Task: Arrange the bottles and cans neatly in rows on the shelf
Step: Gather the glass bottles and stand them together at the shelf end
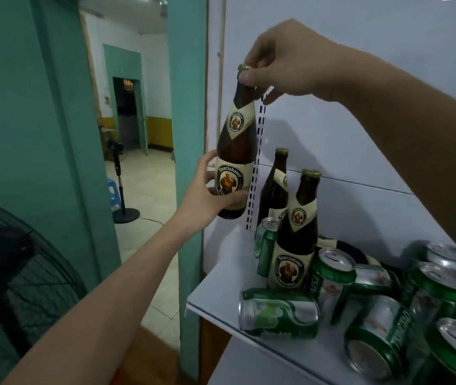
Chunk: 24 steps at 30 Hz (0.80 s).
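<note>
Held bottle (236, 151): brown glass, cream label, upright in the air left of the shelf (221, 290).
Right hand (279, 59): fingers pinch the gold cap and neck.
Left hand (210, 190): curled round the bottle's lower body.
Standing bottles: 2, one near (296, 234), one far (275, 187), at the shelf's left end.
Green cans (332, 276): jumbled on the right; one (278, 315) lies sideways at the near edge.
Fan (12, 273): near left.

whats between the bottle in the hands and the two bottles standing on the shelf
In the head view, only the slotted shelf upright and bare white panel lie between the held bottle and the standing bottles; no can or bottle.
</note>
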{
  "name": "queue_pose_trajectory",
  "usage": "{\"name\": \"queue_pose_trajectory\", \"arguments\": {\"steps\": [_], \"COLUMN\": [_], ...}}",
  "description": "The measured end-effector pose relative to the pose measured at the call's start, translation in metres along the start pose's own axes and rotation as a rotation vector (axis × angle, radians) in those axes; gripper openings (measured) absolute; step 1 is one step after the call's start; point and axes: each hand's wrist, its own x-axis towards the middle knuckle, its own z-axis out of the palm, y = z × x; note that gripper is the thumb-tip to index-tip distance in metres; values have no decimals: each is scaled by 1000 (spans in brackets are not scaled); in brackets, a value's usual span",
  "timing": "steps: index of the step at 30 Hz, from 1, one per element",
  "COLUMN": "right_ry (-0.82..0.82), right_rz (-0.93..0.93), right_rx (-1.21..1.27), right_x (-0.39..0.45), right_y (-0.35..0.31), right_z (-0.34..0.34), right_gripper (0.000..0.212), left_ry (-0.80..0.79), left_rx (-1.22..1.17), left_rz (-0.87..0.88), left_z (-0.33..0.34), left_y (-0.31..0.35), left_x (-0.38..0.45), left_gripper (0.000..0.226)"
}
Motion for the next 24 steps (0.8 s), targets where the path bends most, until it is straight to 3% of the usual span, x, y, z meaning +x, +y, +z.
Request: {"name": "queue_pose_trajectory", "arguments": {"steps": [11, 24], "right_ry": [-171, -295], "right_rz": [465, 543], "right_rx": [-163, -381], "right_x": [21, 19], "right_y": [36, 53], "right_z": [47, 80], "right_gripper": [25, 25], "left_ry": [-258, -441], "left_rx": [-41, -195], "left_rz": [-118, -201], "left_z": [17, 36], "left_y": [-85, -124], "left_x": [21, 21], "left_gripper": [82, 79]}}
